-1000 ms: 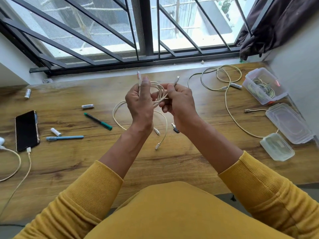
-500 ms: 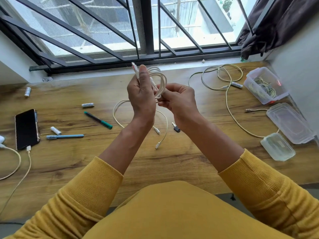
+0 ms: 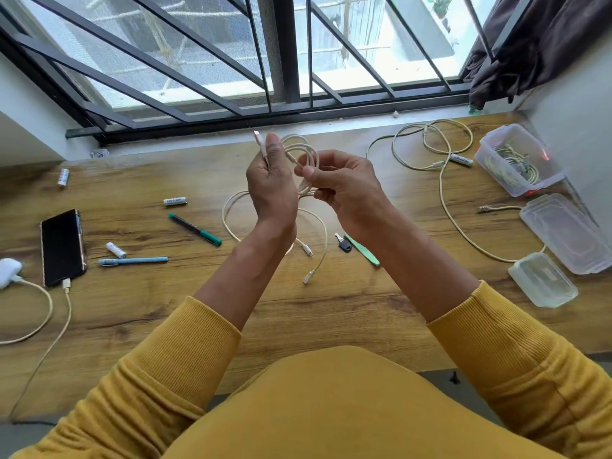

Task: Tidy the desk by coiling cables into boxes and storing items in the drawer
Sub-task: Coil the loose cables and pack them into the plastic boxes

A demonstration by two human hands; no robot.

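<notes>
A cream multi-head cable (image 3: pixel 308 154) is half coiled in the air above the wooden desk (image 3: pixel 165 309). My left hand (image 3: pixel 271 187) grips the coil, with one plug sticking up past my thumb. My right hand (image 3: pixel 344 187) pinches a strand of the same cable beside the coil. Its loose end hangs down to the desk, where two small plugs (image 3: pixel 308 263) lie. A second long cable (image 3: pixel 443 193) sprawls at the right. A clear box (image 3: pixel 486 154) at the far right holds a coiled cable.
Two more clear boxes (image 3: pixel 569 236) (image 3: pixel 543 279) sit at the right edge. A phone (image 3: pixel 63 246) on a charging cable, pens (image 3: pixel 195 230) (image 3: pixel 132 261), several batteries, a key (image 3: pixel 344 245) and a green strip (image 3: pixel 362 250) lie scattered. A barred window runs behind.
My left hand has risen slightly and turned the coil upright. My right hand has let go of a plug end and shifted to pinch a strand beside the coil.
</notes>
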